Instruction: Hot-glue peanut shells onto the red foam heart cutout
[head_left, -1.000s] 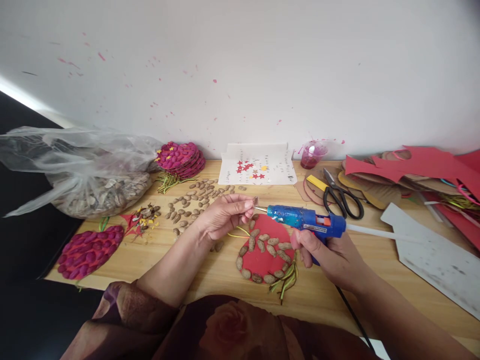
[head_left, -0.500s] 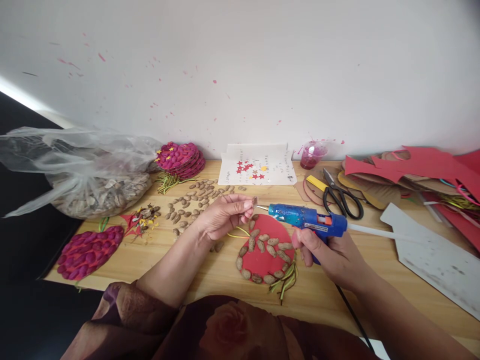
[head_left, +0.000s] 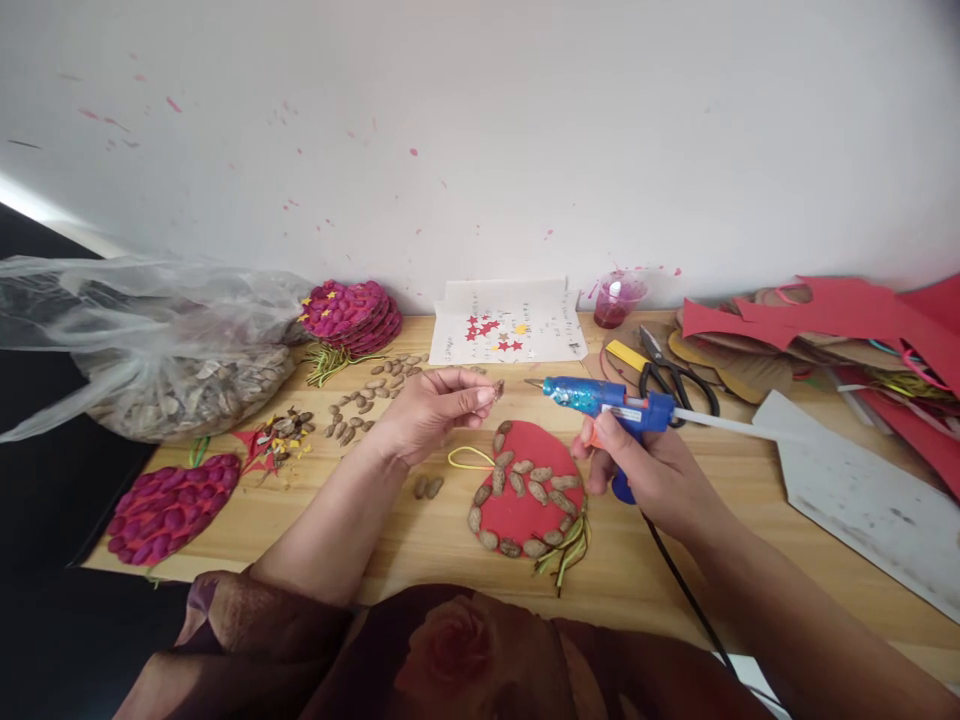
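Between thumb and fingertips, my left hand [head_left: 439, 410] pinches a small brown peanut [head_left: 499, 389] above the table. My right hand [head_left: 637, 455] is wrapped round the grip of a blue glue gun [head_left: 592, 393]. Its metal nozzle points left at the peanut, a short gap apart, and a white glue stick [head_left: 727, 425] sticks out of its back. Below both hands lies a red gourd-shaped card [head_left: 521, 520] with peanuts along part of its edge and across its middle. A yellow cord loop [head_left: 470, 458] is at its left, a green tassel [head_left: 566, 550] at its lower right.
Loose peanuts [head_left: 360, 405] lie left of centre, beside a plastic bag [head_left: 187, 390] of peanuts. Purple-pink decorated pieces [head_left: 176, 505] are at the left. A paper with stars [head_left: 457, 350], a plastic cup [head_left: 619, 300], black scissors [head_left: 679, 380] and red card scraps [head_left: 817, 320] line the back.
The glue gun's nozzle has drawn back right, away from the peanut. My left hand has shifted slightly left and up with the peanut. The view has tilted a little.
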